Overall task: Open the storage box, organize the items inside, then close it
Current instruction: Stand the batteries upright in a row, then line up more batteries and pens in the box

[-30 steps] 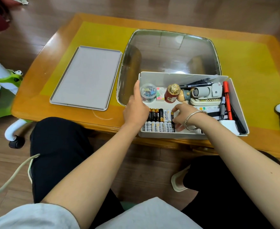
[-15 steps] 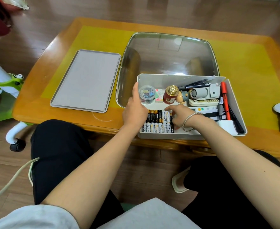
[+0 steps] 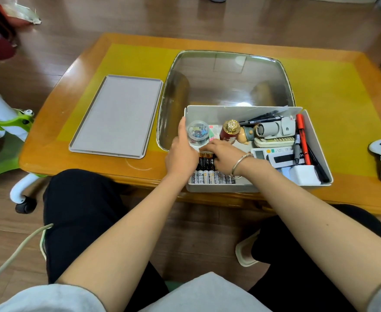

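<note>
— While the storage box (image 3: 248, 113) sits open at the near edge of the wooden table (image 3: 77, 91), what are the hands doing?

— Both are inside its left end. The left hand (image 3: 181, 154) lies along the left wall, thumb stretched up beside the clear round tub of small clips (image 3: 198, 133), the other fingers curled down against the batteries (image 3: 205, 171). The right hand (image 3: 224, 154) is laid flat over the same rows, fingers close together and pressing; I can't tell whether it pinches a single cell.

— And the lid?

— The grey lid (image 3: 117, 115) lies flat on the table, well left of the box and apart from it. Closing is not yet near, I'd say; this looks like squaring up the battery rows.

— What might spoil it?

— The cells lie side by side, round and loose. A push from one hand without the other as a stop would probably roll a few out of line or ride one over its neighbour. The thumb is touching or nearly touching the tub, so a nudge could shove it into the red gold-capped bottle (image 3: 229, 132) just beside it, which stands upright and could topple onto the figurine (image 3: 247, 134).

— Anything else?

— The box overhangs the table edge slightly; heavy downward pressure there could tip it.
</note>
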`<act>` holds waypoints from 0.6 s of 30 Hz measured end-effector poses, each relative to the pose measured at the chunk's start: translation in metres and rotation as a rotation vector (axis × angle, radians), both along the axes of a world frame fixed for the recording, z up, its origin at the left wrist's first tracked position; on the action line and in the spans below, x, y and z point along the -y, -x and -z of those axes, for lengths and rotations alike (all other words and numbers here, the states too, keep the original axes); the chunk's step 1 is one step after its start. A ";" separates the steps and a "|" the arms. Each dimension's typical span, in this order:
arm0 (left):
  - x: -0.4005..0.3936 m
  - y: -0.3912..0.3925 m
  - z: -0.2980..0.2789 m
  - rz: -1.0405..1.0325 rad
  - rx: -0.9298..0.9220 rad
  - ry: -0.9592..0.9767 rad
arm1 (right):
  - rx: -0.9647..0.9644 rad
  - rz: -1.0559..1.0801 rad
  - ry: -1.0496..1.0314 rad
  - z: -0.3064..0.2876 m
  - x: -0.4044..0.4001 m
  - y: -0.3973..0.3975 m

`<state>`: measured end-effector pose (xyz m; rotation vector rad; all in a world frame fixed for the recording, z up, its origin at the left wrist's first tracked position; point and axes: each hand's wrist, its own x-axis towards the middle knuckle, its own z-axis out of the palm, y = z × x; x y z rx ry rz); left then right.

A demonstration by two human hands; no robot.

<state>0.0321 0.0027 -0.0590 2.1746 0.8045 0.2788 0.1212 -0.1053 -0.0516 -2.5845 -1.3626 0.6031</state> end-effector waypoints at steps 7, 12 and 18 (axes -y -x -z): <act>-0.001 0.000 0.000 0.007 -0.025 -0.002 | -0.048 -0.051 -0.008 -0.002 -0.004 0.002; 0.000 0.001 -0.001 0.008 -0.005 -0.021 | -0.050 0.089 -0.159 -0.019 0.019 -0.007; 0.000 0.001 -0.003 0.044 -0.043 -0.039 | 0.057 0.308 -0.342 -0.049 0.069 -0.032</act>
